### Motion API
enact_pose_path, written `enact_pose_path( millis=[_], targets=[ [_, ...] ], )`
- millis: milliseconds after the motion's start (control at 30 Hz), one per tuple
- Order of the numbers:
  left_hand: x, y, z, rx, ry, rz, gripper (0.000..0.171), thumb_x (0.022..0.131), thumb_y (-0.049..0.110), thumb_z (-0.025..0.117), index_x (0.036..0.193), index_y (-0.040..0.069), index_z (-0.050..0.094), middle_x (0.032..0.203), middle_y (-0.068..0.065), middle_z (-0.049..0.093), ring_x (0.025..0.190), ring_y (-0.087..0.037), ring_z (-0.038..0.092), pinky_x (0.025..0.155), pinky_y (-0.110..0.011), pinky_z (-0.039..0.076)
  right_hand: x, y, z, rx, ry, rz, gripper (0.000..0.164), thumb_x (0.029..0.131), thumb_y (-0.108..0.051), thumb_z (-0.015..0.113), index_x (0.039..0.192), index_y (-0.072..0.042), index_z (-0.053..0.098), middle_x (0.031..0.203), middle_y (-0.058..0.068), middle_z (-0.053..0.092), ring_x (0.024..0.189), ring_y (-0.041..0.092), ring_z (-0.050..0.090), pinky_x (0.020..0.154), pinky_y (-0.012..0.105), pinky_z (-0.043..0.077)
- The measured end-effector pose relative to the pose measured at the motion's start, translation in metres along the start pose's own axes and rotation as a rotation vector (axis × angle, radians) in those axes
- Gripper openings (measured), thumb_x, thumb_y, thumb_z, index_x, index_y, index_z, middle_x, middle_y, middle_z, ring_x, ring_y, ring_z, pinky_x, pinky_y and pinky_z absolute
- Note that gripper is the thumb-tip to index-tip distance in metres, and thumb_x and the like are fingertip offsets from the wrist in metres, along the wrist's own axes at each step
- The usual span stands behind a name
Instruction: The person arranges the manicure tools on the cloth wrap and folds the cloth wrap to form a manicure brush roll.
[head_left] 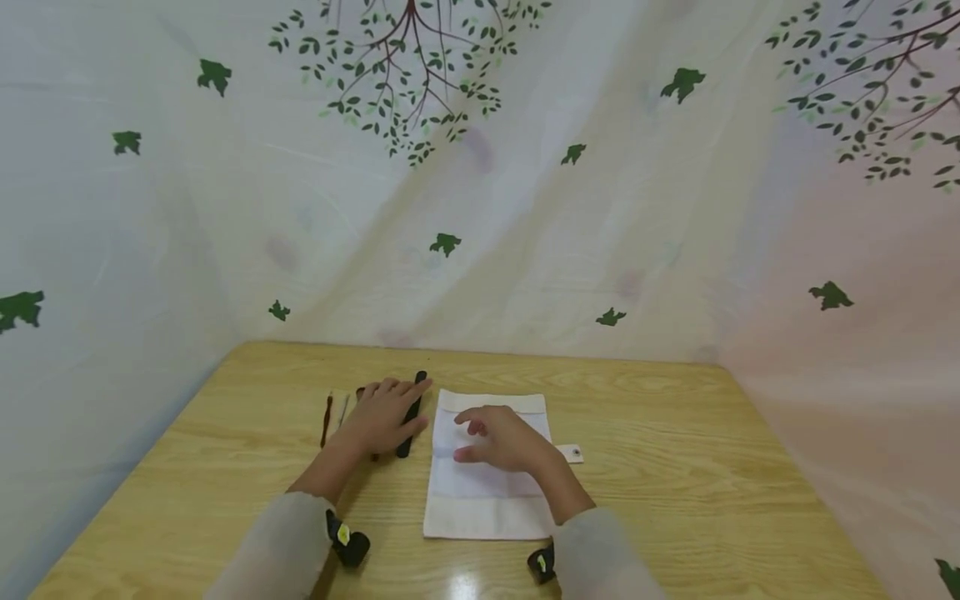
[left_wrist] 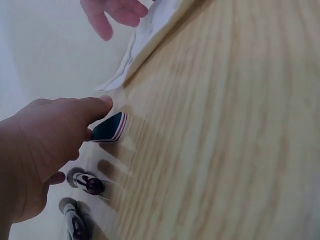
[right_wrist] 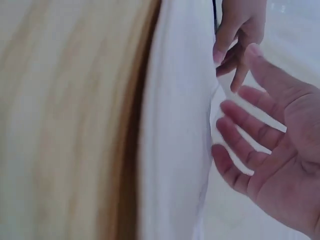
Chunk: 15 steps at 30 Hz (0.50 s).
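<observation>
Head view: the left hand (head_left: 382, 417) is spread over a slim, straight black bar (head_left: 413, 412) on a pale wood-grained table (head_left: 675, 467), the thumb being set toward the cloth side. No clenching is seen. On the outer side of this hand are laid a thin reddish-brown stick-shaped tool (head_left: 327, 421) and a thin pale tool (head_left: 343, 408). Beneath the right hand (head_left: 502, 437), a white rectangular cloth case (head_left: 483, 517) is laid flat, its small white tab (head_left: 570, 454) projecting beyond the wrist. The right fingers are loosely bent, with nothing grasped.

Left wrist view: just below the thumb is shown a squared dark end with a red-and-white striped edge (left_wrist: 108, 128), taken to be the bar's. Whether it is touched cannot be told. Farther from the thumb, two slim tools with dark rounded ends (left_wrist: 94, 185) are seen.

Right wrist view: the right palm is bare, its fingers parted beside the cloth. Beyond them, the left fingers are pointed downward.

The step is judged to be the taking of the bar; closure of thumb and fingers on its sides is called for, with the neighbouring tools left undisturbed.
</observation>
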<state>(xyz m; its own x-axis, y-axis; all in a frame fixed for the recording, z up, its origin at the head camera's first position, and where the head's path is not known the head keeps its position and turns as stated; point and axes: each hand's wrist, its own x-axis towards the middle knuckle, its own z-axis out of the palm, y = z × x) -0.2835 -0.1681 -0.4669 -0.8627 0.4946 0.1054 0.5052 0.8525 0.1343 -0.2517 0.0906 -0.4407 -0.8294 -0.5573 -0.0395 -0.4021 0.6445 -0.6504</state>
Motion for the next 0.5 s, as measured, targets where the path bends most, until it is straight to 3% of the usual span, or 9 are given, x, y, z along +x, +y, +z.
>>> enact_pose_path(
  millis=[133,500],
  targets=[
    [0.006,-0.004,0.0,-0.021,0.008,-0.014,0.065,0.105,0.042,0.056,0.16,0.014,0.035,0.149,-0.019,0.052,0.137,-0.044,0.044,0.11,-0.068,0.031,0.005,-0.001,0.006,0.099,-0.009,-0.03,0.048,0.09,-0.032,0.081,0.132,-0.014,0.067,0.106,-0.001,0.069,0.097,0.013,0.062,0.083,0.034,0.053],
    [0.032,-0.009,-0.007,-0.038,0.061,-0.1,0.059,0.104,0.036,0.061,0.155,0.012,0.044,0.145,-0.016,0.056,0.133,-0.043,0.047,0.104,-0.068,0.037,0.009,0.014,0.017,0.09,-0.018,-0.072,0.027,0.091,-0.023,0.081,0.117,-0.016,0.076,0.09,-0.009,0.065,0.079,0.009,0.056,0.075,0.027,0.048]
  ],
)
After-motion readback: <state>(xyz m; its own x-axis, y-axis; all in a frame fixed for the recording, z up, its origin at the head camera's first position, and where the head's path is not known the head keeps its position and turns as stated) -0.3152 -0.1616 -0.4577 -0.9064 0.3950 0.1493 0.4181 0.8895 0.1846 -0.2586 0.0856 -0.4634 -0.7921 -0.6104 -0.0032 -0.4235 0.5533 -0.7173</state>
